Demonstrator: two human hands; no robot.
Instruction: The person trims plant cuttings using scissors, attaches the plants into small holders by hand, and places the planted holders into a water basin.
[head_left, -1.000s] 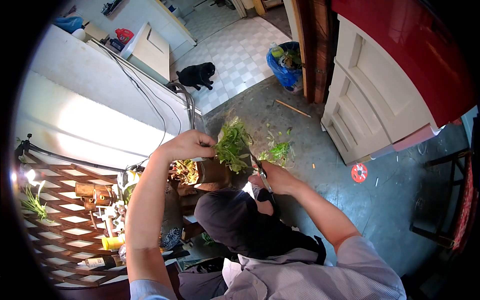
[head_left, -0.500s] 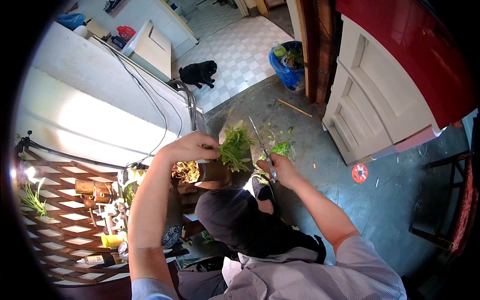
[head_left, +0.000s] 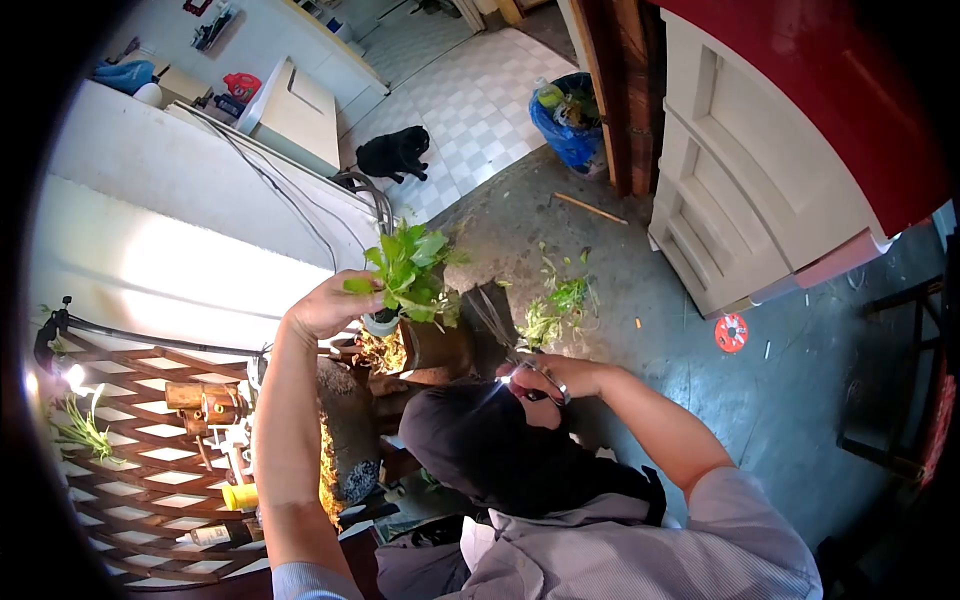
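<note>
My left hand (head_left: 335, 303) is closed on a leafy green plant (head_left: 408, 275), with a pale round pot or cup (head_left: 380, 325) just under the leaves. My right hand (head_left: 540, 378) grips a pair of scissors (head_left: 490, 318), whose blades point up and left, apart from the leaves and blurred. Below the plant stands a brown planter (head_left: 437, 345), beside some yellowish dry matter (head_left: 384, 352). Cut greens (head_left: 560, 305) lie on the floor beyond my right hand.
A black cat (head_left: 394, 154) is on the tiled floor. A blue-bagged bin (head_left: 567, 125) stands by the door frame. A stick (head_left: 590, 208) and a red disc (head_left: 731, 333) lie on the floor. Wooden lattice (head_left: 150, 480) is at left, a white cabinet (head_left: 720, 170) at right.
My left hand has moved slightly left and the plant in it has turned, showing broader leaves. My right hand has moved down with the scissors.
</note>
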